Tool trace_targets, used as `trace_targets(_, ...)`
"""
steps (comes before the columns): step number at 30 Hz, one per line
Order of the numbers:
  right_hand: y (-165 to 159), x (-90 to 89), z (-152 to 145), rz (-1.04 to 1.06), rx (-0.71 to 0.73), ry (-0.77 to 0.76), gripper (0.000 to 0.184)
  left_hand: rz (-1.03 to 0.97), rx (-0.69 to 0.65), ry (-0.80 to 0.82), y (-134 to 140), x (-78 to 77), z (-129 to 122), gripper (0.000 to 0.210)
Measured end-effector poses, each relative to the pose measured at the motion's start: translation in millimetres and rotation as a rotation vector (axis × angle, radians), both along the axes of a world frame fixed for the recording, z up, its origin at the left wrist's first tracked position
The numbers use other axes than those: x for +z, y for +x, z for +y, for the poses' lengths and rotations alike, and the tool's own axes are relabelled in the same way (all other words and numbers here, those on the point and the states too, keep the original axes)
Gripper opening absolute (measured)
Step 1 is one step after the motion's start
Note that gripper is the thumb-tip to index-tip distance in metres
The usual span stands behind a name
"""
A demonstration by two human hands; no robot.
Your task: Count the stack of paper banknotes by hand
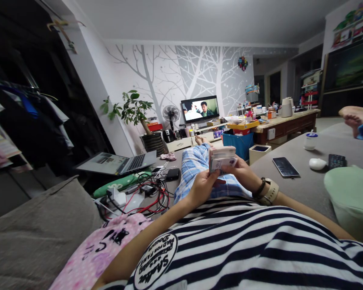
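Above my lap, both hands hold a thick stack of pale cards (221, 154) upright. My left hand (203, 186) is closed on its lower left corner, thumb against the front face. From the other side, my right hand (241, 172) grips the lower right edge, with its thumb across the front. The front piece carries small print and a dark mark, too small to read. A dark bracelet and a pale watch (271, 191) sit on my right wrist. Blue checked trousers (189, 171) lie behind the hands.
On the left are a laptop (117, 163), tangled cables (153, 197) and a black box (172, 174). On the right lie a phone (286, 167), a white mouse (317, 164), a remote (336, 161), a small cup (311, 141) and a green container (347, 185). Another person's foot (355, 117) shows far right.
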State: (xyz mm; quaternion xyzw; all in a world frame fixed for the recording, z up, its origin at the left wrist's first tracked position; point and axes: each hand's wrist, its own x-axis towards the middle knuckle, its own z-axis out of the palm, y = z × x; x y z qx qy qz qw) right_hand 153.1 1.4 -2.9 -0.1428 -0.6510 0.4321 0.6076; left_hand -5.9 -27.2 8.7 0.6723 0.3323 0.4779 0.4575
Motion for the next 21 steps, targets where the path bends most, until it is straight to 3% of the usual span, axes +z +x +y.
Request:
trace_targets(5, -2.2, -2.9, 3.3, 0.093, 0.134, -0.168, 0.034, -0.050, -0.017, -0.189, 3.4, 0.5, -0.5, 0.034)
trace_targets(9, -1.0, -1.7, 3.6, 0.130, 0.193, -0.209, 0.034, -0.104, -0.066, -0.313, 2.9, 6.0, -2.0, 0.028)
trace_targets(14, -2.4, 0.6, 2.5, 0.155, 0.187, -0.221, 0.036, -0.142, -0.100, -0.365, 3.4, 12.6, -3.9, 0.029)
trace_targets(21, -9.7, 3.8, 8.5, 0.113, 0.064, -0.174, 0.034, -0.094, -0.013, -0.301, 8.3, 4.1, 6.7, 0.035)
